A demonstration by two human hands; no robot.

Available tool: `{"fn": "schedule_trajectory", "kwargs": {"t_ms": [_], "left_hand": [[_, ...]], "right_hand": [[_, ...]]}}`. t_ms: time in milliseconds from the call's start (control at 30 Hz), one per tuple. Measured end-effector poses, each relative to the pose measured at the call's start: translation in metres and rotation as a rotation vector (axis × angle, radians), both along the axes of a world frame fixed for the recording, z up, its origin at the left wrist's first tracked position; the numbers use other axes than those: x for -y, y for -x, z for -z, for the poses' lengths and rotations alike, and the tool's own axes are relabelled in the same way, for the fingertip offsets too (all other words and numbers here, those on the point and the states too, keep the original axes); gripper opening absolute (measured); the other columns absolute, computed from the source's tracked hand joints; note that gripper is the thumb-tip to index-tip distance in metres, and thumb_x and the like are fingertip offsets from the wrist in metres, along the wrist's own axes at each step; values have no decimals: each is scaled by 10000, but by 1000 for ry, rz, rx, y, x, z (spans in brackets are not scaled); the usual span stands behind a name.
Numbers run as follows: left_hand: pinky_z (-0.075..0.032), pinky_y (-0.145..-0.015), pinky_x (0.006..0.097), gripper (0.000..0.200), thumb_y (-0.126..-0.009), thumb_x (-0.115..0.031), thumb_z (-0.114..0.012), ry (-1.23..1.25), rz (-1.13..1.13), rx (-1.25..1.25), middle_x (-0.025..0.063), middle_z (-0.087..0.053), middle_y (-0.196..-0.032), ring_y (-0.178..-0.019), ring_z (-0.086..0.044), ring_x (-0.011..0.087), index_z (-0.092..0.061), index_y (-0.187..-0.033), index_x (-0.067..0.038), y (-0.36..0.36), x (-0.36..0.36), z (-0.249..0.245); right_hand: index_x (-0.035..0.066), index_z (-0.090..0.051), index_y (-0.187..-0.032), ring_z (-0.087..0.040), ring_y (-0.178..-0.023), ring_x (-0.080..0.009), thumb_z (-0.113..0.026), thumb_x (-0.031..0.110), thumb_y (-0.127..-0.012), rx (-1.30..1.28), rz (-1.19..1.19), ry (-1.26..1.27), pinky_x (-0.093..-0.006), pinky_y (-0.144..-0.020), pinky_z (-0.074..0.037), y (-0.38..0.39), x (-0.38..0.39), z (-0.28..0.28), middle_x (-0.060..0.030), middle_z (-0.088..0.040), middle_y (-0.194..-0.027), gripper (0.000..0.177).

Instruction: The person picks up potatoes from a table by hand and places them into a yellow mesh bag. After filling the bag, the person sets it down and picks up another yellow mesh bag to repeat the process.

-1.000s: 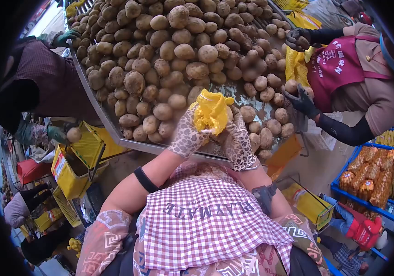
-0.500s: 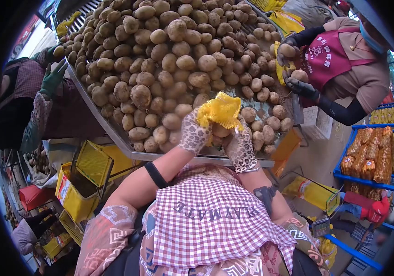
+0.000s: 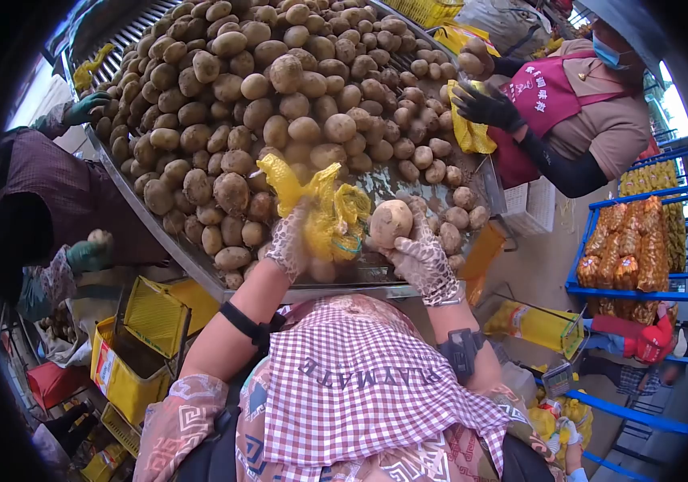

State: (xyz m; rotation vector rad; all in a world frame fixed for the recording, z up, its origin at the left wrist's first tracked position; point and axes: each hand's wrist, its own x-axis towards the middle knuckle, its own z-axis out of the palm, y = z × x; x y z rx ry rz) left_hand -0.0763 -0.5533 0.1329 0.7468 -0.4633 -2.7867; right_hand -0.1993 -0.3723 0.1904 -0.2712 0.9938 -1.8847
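Observation:
My left hand [image 3: 289, 245], in a leopard-print glove, grips a yellow mesh bag [image 3: 320, 210] just above the near edge of the metal sorting table [image 3: 169, 234]. The bag's mouth hangs open toward the right. My right hand [image 3: 420, 259], gloved the same way, holds one potato [image 3: 391, 222] right beside the bag's opening. A big heap of potatoes [image 3: 280, 88] covers the table beyond both hands.
A person in a red apron [image 3: 549, 92] at the right holds a yellow bag and a potato. Another person's green-gloved hands [image 3: 87, 255] work at the left. Yellow crates [image 3: 131, 353] stand below left. Blue racks [image 3: 641, 249] with filled mesh bags stand at the right.
My right hand has come off the bunched bag and now holds a potato beside it. The bag has opened out in my left hand and shifted left.

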Motion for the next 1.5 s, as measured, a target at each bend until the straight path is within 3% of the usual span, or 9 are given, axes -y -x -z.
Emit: {"fn": "schedule_trajectory", "kwargs": {"t_ms": [133,700,767,833,1000,1167,1300,1333,1500], "left_hand": [[-454,-967,496,549,-908,-428,-559,-124,212,-166,121,-535,-1255,-1112,-562,286,-408,-1329,-111,-1,-7,-25],[-546,-846,431,402,-907,-189,-604,0,-195,-195,124,-587,-1129,-1046,-598,261,-459,-1247,-31,-7,7,-36],[-512,-905,397,419,-881,-161,-633,189,-179,-84,120,-587,-1133,-1054,-596,268,-468,-1240,-21,-1,-9,-40],[-478,-933,344,439,-859,-137,-643,1662,-176,92,106,-603,-1119,-1041,-600,270,-474,-1244,-9,10,-33,-20],[-532,-760,311,309,-908,-195,-607,343,-163,267,82,-637,-1000,-915,-623,160,-564,-1159,-20,3,4,-1],[-520,-772,301,357,-891,-205,-636,206,-203,164,82,-621,-1059,-928,-621,175,-546,-1181,-17,-1,-2,-1],[-491,-836,273,438,-881,-223,-658,1391,-76,367,102,-599,-1103,-976,-597,188,-501,-1243,-33,6,-26,-43],[-496,-834,276,427,-882,-209,-653,1062,-32,383,101,-602,-1104,-981,-601,194,-503,-1240,-29,11,-19,-16],[-516,-829,303,405,-897,-204,-629,504,-29,453,98,-607,-1116,-988,-613,208,-506,-1237,-20,-17,-15,6]], "right_hand": [[47,-361,-1387,-504,-1187,-261,-806,126,-663,-1529,-92,-533,-357,-1018,-399,-7,25,-35,-134,-545,-1233,854],[66,-371,-1343,-455,-1229,-234,-765,-11,-684,-706,-64,-94,-355,-1056,-378,-9,29,4,-98,-422,-1352,772],[65,-370,-1343,-430,-1253,-232,-773,-8,-678,-966,-110,-449,-341,-1073,-358,-12,29,1,-98,-424,-1351,781],[72,-352,-1355,-420,-1260,-232,-782,13,-684,-969,-120,-532,-332,-1082,-345,-14,24,23,-102,-422,-1351,799],[84,-342,-1329,-496,-1188,-253,-839,33,-611,-84,-141,-16,-405,-927,-522,-15,15,-14,-113,-426,-1340,874],[75,-333,-1345,-460,-1220,-271,-772,48,-675,4,-175,73,-453,-932,-519,-12,15,-8,-118,-442,-1306,802],[27,-303,-1385,-439,-1249,-262,-792,89,-676,-559,-278,-242,-380,-1041,-387,-3,19,28,-127,-416,-1362,864],[9,-289,-1388,-419,-1267,-251,-771,66,-694,-1267,-239,-413,-357,-1065,-341,-7,19,22,-122,-431,-1351,847],[26,-311,-1385,-439,-1256,-249,-742,15,-698,-1252,-179,-75,-357,-1066,-339,-24,41,-19,-120,-463,-1314,811]]}}
